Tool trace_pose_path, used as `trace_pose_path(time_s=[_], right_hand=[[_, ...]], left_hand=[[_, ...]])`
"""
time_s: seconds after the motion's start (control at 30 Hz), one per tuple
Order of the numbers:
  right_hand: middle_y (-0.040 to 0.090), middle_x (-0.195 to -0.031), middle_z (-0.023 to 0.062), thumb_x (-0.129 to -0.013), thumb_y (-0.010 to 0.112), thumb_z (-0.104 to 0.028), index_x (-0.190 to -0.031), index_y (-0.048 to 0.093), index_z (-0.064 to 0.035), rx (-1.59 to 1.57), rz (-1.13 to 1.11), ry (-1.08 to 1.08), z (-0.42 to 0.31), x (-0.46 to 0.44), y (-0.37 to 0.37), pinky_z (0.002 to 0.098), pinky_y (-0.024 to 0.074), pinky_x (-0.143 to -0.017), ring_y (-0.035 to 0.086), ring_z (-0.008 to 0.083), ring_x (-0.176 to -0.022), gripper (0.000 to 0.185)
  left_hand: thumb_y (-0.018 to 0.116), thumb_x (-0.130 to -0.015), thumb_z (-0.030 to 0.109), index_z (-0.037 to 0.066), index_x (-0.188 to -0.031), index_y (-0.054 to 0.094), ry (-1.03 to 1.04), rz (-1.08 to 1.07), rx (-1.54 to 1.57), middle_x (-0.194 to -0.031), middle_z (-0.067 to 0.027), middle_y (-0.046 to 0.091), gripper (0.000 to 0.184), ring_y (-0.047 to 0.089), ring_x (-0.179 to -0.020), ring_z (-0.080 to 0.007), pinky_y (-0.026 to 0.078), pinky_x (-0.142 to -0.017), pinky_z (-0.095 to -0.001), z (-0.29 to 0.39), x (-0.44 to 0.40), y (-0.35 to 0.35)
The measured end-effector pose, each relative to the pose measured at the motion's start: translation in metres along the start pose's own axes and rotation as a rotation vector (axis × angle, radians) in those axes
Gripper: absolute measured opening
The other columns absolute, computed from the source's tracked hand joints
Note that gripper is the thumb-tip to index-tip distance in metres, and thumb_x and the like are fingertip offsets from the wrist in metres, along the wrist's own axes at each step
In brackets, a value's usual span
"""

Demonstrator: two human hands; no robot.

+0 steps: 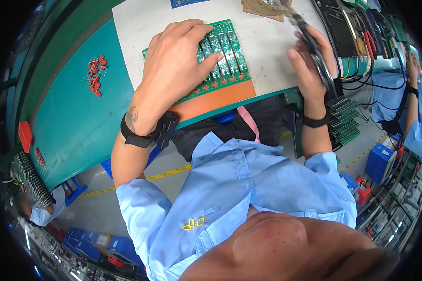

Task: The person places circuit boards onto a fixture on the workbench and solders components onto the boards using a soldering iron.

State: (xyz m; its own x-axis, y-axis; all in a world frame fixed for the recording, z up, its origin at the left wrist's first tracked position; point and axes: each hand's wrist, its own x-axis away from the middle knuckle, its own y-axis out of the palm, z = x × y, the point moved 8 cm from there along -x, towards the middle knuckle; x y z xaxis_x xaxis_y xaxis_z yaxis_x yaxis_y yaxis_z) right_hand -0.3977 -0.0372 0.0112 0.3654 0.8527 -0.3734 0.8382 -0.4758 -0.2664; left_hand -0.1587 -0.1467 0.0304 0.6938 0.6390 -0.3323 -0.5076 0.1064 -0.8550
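My left hand (172, 58) lies palm down over a green circuit board panel (229, 51), thumb and fingers apart, covering its left part. The panel has several narrow board strips side by side, with small parts on them. Under its near edge shows an orange strip (220, 100) on the white work sheet (272, 56). To the right of the panel, my right hand (309, 68) is closed around a long black-handled tool (316, 54). Motion blurs the tool, and its exact kind does not show. Its far end points up, close to a brown board piece (262, 9).
Small red components with wire leads (96, 75) lie in a pile on the green mat (65, 126). Tools and cables crowd the right side near red-handled pliers (370, 44). Stacked green boards (344, 119) stand below my right wrist. Another person's arm (411, 93) is at far right.
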Motion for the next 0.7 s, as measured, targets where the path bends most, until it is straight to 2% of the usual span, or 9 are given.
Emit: trace_pose_path(time_s=[0.07,0.2,0.3,0.7], right_hand=[[0.071,-0.109,0.0161,-0.086,0.079,0.001,-0.124,0.063,0.0060,0.001,0.022,0.024,0.003,0.000,-0.002,0.0275,0.0526,-0.082,0.065,0.0165,-0.090,0.041],[0.070,-0.109,0.0163,-0.085,0.078,0.002,-0.123,0.063,0.0059,-0.149,0.031,-0.105,-0.027,0.027,-0.008,0.0294,0.0522,-0.082,0.065,0.0184,-0.091,0.041],[0.070,-0.104,0.0170,-0.084,0.078,0.004,-0.122,0.063,0.0062,-0.059,-0.333,-0.154,-0.040,0.035,0.020,0.0317,0.0513,-0.081,0.065,0.0210,-0.090,0.041],[0.069,-0.098,0.0179,-0.082,0.077,0.006,-0.118,0.065,0.0077,-0.017,-0.379,-0.140,-0.036,0.033,0.037,0.0326,0.0500,-0.079,0.064,0.0234,-0.087,0.038]], left_hand=[[0.086,-0.081,0.026,0.002,-0.118,0.074,-0.003,-0.007,0.003,-0.127,-0.0159,0.072,0.046,0.066,-0.118,-0.0352,0.053,-0.098,-0.0476,0.001,-0.001,-0.001],[0.086,-0.080,0.026,0.002,-0.117,0.074,-0.014,-0.006,0.000,-0.125,-0.0156,0.072,0.046,0.066,-0.118,-0.0352,0.053,-0.098,-0.0477,-0.001,0.000,-0.001],[0.086,-0.080,0.026,0.002,-0.117,0.074,-0.005,0.000,-0.008,-0.125,-0.0154,0.072,0.046,0.066,-0.118,-0.0352,0.053,-0.098,-0.0477,-0.001,0.000,-0.001],[0.087,-0.079,0.025,0.002,-0.117,0.074,0.010,0.018,-0.009,-0.124,-0.0153,0.072,0.046,0.066,-0.116,-0.0352,0.054,-0.096,-0.0469,0.000,0.000,-0.002]])
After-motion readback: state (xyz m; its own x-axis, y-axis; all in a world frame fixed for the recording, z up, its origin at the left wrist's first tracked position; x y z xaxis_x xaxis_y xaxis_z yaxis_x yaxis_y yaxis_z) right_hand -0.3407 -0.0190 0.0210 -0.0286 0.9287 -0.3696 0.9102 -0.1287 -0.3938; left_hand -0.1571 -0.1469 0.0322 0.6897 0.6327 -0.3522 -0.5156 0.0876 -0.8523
